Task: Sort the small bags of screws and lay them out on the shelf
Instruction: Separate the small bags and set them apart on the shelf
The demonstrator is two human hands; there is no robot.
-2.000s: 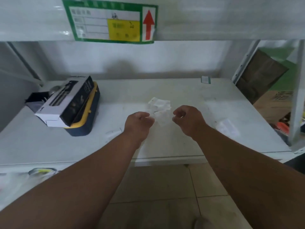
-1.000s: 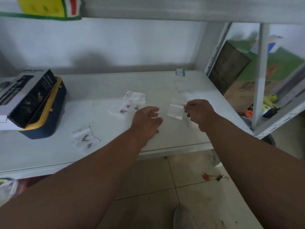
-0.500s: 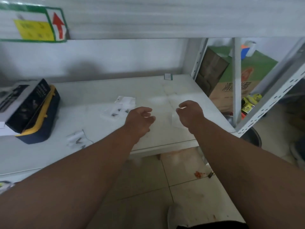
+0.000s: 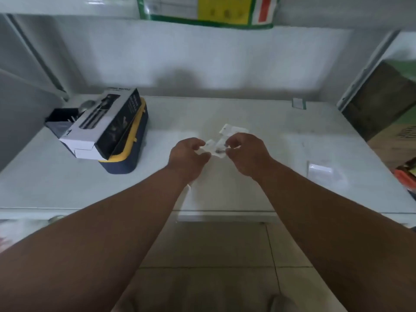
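Both of my hands meet over the middle of the white shelf (image 4: pixel 258 194). My left hand (image 4: pixel 188 155) and my right hand (image 4: pixel 246 152) pinch a small clear bag of screws (image 4: pixel 215 150) between them, each holding one end. Dark screws show inside it. More small bags (image 4: pixel 233 129) lie on the shelf just behind my right hand, partly hidden by it. One flat clear bag (image 4: pixel 320 171) lies alone on the shelf at the right, apart from my hands.
A black-and-white box (image 4: pixel 99 124) rests on a navy and yellow case (image 4: pixel 129 149) at the shelf's left. A small tag (image 4: pixel 298 102) stands at the back right. An upper shelf carries a green-framed label (image 4: pixel 209 10). Cardboard (image 4: pixel 382 104) stands beyond the right post.
My right hand set a bag down at the shelf's right, then came back to the middle. Both hands now grip another bag from the pile. The view swung right and returned left.
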